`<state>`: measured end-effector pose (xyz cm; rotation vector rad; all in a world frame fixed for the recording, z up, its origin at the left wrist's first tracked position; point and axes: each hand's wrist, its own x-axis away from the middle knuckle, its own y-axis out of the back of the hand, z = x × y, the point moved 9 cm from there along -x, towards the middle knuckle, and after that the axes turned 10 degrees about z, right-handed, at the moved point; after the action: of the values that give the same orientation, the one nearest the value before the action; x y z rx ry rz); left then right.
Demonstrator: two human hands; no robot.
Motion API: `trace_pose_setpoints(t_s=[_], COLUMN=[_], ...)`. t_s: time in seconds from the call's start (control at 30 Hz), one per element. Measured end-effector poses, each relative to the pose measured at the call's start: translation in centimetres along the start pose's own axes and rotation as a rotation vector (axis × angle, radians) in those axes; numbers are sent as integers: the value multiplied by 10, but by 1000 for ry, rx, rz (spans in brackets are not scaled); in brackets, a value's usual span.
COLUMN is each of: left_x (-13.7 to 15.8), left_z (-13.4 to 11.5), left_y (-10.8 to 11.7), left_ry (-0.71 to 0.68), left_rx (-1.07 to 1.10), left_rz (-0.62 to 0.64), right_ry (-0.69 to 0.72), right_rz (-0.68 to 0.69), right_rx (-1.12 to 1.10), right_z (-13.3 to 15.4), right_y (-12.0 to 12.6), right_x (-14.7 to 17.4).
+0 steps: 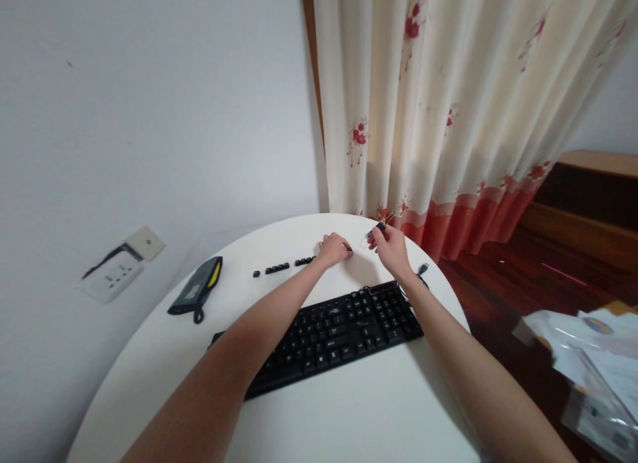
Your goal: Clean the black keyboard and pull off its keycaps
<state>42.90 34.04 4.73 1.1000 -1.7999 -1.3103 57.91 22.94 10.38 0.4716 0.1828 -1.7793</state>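
A black keyboard lies on the white round table, partly covered by my left forearm. Beyond it, several loose black keycaps stand in a row that runs up to my left hand. Its fingers are closed on a small black keycap just above the table. To the right, my right hand is raised over the far edge and pinches a small black keycap puller with thin wires sticking out. The fingertips partly hide this tool.
On the left of the table lies a dark grey pouch with a yellow patch and a loop. A USB plug and cable rest near the right edge. A wall socket, a floral curtain and plastic bags surround the table.
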Motion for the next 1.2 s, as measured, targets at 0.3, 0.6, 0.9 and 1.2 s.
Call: trace_pose_setpoints(t_s=[0.3, 0.6, 0.9, 1.2], left_x=[22, 121, 155, 148], left_z=[17, -33, -38, -26], left_y=[42, 30, -7, -19], left_ry=[45, -258, -255, -256], left_rx=[116, 278, 596, 533], left_rz=[-151, 82, 236, 102], right_ry=[-2, 17, -14, -77], right_rz=[171, 770, 987, 1171], right_rx=[-8, 15, 84, 147], right_z=[-1, 13, 11, 21], right_y=[-10, -60, -78, -82], right_x=[-3, 27, 46, 68])
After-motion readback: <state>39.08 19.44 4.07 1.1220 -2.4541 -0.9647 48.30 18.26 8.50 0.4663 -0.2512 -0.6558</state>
